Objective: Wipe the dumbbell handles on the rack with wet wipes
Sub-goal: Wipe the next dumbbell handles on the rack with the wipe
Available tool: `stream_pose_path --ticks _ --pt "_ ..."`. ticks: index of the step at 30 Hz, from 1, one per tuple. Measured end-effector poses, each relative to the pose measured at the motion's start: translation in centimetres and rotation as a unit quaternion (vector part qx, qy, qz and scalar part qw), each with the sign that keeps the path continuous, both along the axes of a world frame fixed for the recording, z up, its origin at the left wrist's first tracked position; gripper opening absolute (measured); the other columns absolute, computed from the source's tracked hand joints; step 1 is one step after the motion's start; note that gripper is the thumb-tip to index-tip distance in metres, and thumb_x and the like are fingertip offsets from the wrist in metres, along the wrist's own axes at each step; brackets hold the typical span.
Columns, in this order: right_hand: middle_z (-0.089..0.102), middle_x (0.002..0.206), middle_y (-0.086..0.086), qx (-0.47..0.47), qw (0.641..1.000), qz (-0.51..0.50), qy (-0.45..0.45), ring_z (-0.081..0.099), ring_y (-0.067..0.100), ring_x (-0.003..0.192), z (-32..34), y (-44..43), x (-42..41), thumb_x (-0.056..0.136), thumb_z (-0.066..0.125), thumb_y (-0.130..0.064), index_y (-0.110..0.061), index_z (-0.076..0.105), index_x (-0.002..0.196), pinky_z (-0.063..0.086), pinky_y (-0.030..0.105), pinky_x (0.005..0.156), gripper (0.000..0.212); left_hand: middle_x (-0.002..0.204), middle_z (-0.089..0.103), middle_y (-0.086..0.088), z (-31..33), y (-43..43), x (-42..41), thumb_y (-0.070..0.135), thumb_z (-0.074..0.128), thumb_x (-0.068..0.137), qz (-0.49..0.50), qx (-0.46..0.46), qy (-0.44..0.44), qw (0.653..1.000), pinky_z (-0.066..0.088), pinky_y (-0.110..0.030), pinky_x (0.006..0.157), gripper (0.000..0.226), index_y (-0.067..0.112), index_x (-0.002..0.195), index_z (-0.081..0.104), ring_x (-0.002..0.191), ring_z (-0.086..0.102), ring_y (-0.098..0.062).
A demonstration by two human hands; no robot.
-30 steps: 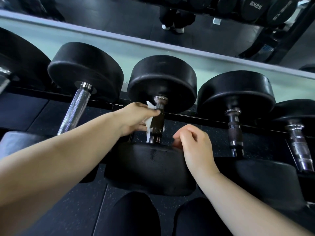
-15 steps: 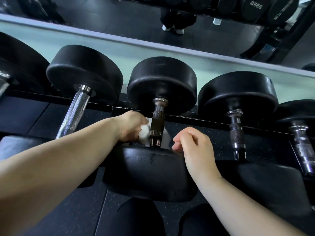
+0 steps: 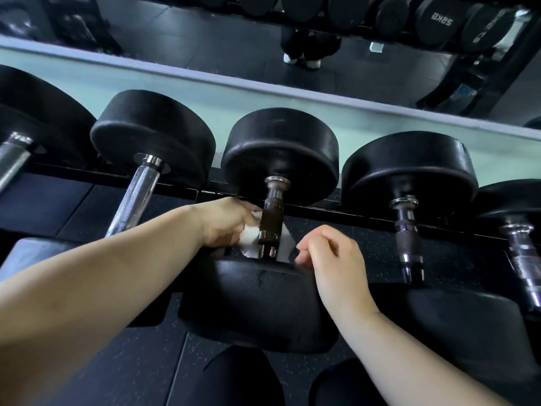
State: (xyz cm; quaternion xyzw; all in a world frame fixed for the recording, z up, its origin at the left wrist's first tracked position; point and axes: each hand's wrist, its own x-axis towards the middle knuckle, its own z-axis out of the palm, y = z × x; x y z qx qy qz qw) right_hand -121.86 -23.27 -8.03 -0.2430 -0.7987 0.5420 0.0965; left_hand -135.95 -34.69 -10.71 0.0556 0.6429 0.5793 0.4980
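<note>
A row of black dumbbells lies on the rack. The middle dumbbell's dark metal handle (image 3: 272,218) runs between two black heads. My left hand (image 3: 227,221) holds a white wet wipe (image 3: 248,234) against the left side of that handle, low down near the front head (image 3: 257,303). The wipe passes behind the handle and a white flap (image 3: 285,244) shows on its right side. My right hand (image 3: 330,259) rests on the front head's upper right edge, fingers curled, fingertips by the flap; whether they pinch it is hidden.
Neighbouring dumbbells flank the middle one: a long chrome handle (image 3: 136,194) on the left, a dark knurled handle (image 3: 407,238) and a chrome one (image 3: 524,259) on the right. A mirror (image 3: 234,39) behind reflects an upper rack and a person's shoes. My knees sit below.
My left hand slid the wipe down the handle from near the rear head to the front head, and the wipe now wraps behind the handle. My right hand barely moved.
</note>
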Motion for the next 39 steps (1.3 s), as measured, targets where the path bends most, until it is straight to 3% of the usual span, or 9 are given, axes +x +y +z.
stream_pose_path --ticks 4,7,10,16,23,28,31,35,39 --pt "0.063 0.064 0.015 -0.002 1.0 -0.005 0.011 0.051 0.015 0.062 0.1 0.0 0.0 0.081 0.045 -0.008 -0.001 0.059 0.067 0.038 0.026 0.058 0.021 0.064 0.051 -0.005 1.0 1.0 -1.4 -0.012 0.022 0.086 0.108 0.05 -0.032 0.992 0.044 -0.013 0.044 0.037 0.007 0.074 0.052 0.051 0.051 -0.015" --pt "0.06 0.055 0.004 0.003 1.0 -0.003 0.008 0.051 0.009 0.059 0.0 0.0 0.0 0.081 0.045 -0.008 -0.003 0.059 0.065 0.038 0.024 0.056 0.022 0.049 0.053 -0.004 0.3 0.4 -0.5 -0.017 0.025 0.082 0.072 0.012 -0.011 0.997 0.04 -0.012 0.038 0.039 0.005 0.067 0.054 0.038 0.051 -0.012" --pt "0.057 0.051 -0.003 0.003 1.0 -0.001 0.001 0.05 0.004 0.056 -0.1 0.0 0.0 0.081 0.045 -0.008 -0.004 0.059 0.064 0.038 0.019 0.053 0.023 0.065 0.044 -0.007 -0.8 -0.6 0.5 -0.014 0.035 0.08 0.003 -0.099 0.048 0.994 0.03 -0.015 0.04 0.036 0.009 0.08 0.062 0.047 0.039 -0.011" --pt "0.059 0.063 0.012 -0.002 1.0 -0.004 0.014 0.052 0.019 0.065 0.1 -0.1 0.0 0.081 0.045 -0.008 0.0 0.057 0.067 0.038 0.027 0.058 0.021 0.069 0.047 -0.009 1.2 1.3 -0.9 -0.02 0.019 0.079 0.097 0.016 0.017 0.995 0.044 -0.016 0.043 0.039 0.003 0.074 0.05 0.05 0.053 -0.016" --pt "0.057 0.054 -0.002 0.004 1.0 0.002 0.002 0.046 0.002 0.054 0.3 -0.1 0.1 0.081 0.044 -0.008 -0.002 0.057 0.064 0.034 0.013 0.049 0.022 0.07 0.052 -0.01 -0.1 -2.0 1.1 -0.017 0.035 0.078 0.019 -0.11 0.072 0.991 0.03 -0.017 0.044 0.039 0.005 0.086 0.066 0.054 0.04 -0.014" --pt "0.058 0.059 0.007 0.012 1.0 0.002 0.003 0.053 0.022 0.065 0.1 0.1 -0.1 0.082 0.044 -0.009 0.001 0.057 0.067 0.041 0.031 0.062 0.021 0.068 0.05 -0.01 1.3 0.6 0.9 -0.021 0.022 0.075 0.094 -0.014 0.028 0.995 0.039 -0.016 0.043 0.038 0.002 0.075 0.053 0.043 0.053 -0.014" --pt "0.06 0.068 0.017 0.018 1.0 -0.006 0.015 0.054 0.031 0.073 -0.2 0.0 -0.1 0.08 0.042 -0.02 0.001 0.057 0.07 0.044 0.038 0.065 0.027 0.064 0.05 -0.01 0.9 0.5 0.8 -0.02 0.027 0.074 0.095 -0.038 0.053 0.993 0.036 -0.021 0.049 0.032 0.002 0.069 0.05 0.05 0.049 -0.018" --pt "0.056 0.059 0.003 0.06 0.998 -0.03 -0.017 0.052 0.021 0.064 0.0 -0.1 0.1 0.068 0.032 -0.032 -0.011 0.054 0.065 0.041 0.035 0.062 0.031 0.063 0.057 -0.013 2.9 -2.0 2.6 -0.02 0.031 0.071 0.066 -0.093 0.063 0.991 0.037 -0.022 0.05 0.036 0.0 0.075 0.06 0.054 0.052 -0.021" --pt "0.051 0.06 -0.004 0.109 0.992 -0.021 -0.057 0.053 0.023 0.067 1.0 -0.4 0.1 0.073 0.026 -0.045 -0.015 0.054 0.07 0.035 0.033 0.063 0.04 0.057 0.067 0.0 7.9 -4.2 4.0 -0.019 0.048 0.068 0.209 0.016 0.028 0.977 0.043 -0.01 0.041 0.036 0.007 0.089 0.062 0.047 0.06 -0.006"
